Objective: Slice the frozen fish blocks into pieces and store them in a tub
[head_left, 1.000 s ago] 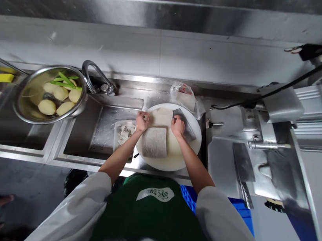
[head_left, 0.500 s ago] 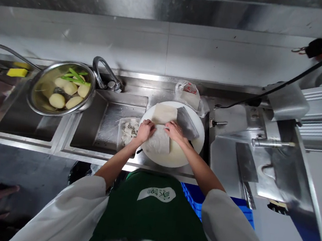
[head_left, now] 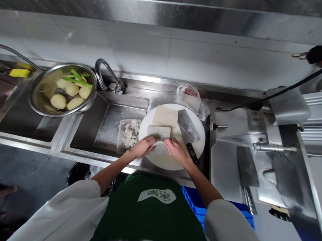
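Note:
My left hand (head_left: 143,146) and my right hand (head_left: 175,150) pinch the far edge of a thin, pale, see-through sheet (head_left: 160,150), lifted and curled toward me. Under and beyond it lies a square pale stack (head_left: 158,131), probably of similar sheets; I cannot tell what they are made of. Another cream square stack (head_left: 165,116) lies just behind. Right of the stacks, a cleaver (head_left: 188,125) rests flat, its black handle (head_left: 192,154) beside my right wrist. All this is on a round white cutting board (head_left: 199,142).
Left of the board, a clear plastic tub (head_left: 129,135) holds whitish, dark-flecked pieces by the sink (head_left: 110,118). A steel bowl (head_left: 34,100) with potatoes and green stalks stands farther left. Behind the board is a plastic bag (head_left: 190,97). A second cleaver (head_left: 247,165) lies right on a metal machine.
Both hands have drawn toward me, peeling the sheet's far edge back off the stack. The cleaver's handle, earlier hidden mostly by my right hand, now shows.

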A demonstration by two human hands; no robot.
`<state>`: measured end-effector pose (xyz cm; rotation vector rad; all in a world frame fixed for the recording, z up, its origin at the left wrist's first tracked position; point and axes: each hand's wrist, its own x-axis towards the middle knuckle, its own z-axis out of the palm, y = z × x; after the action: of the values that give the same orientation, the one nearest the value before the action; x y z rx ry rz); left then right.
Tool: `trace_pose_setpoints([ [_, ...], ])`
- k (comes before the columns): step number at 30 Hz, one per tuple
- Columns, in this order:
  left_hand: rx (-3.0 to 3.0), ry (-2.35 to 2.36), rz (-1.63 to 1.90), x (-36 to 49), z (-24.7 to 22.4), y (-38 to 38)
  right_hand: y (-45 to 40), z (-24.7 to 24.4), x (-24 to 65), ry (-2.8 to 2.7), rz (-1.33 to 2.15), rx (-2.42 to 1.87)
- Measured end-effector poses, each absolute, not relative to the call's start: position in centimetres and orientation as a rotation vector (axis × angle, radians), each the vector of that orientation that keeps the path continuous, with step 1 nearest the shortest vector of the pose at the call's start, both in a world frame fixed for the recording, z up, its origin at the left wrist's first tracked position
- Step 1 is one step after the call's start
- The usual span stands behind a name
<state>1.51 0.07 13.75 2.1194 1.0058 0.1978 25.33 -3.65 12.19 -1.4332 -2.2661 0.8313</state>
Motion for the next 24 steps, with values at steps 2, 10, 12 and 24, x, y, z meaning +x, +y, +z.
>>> trace_pose_setpoints([
  [2,2.021,0.996,0.245,0.7,15.1,-2.0,-6.3,13.2,26.0,-2.075,0.957,-1.34],
  [10,1.478,1.144,0.58,2.7,22.9,-4.9,-8.4,15.5,25.5,-1.257,1.606,-1.09],
  [12,1.32,1.143,0.686,3.5,23.8,-4.0,-8.4,14.0,24.5,-1.161,1.847,-1.046],
  [24,1.138,1.377,1.05,5.8,16.1,8.6,7.9,14.4,29.7,-0.554,1.543,-1.092],
])
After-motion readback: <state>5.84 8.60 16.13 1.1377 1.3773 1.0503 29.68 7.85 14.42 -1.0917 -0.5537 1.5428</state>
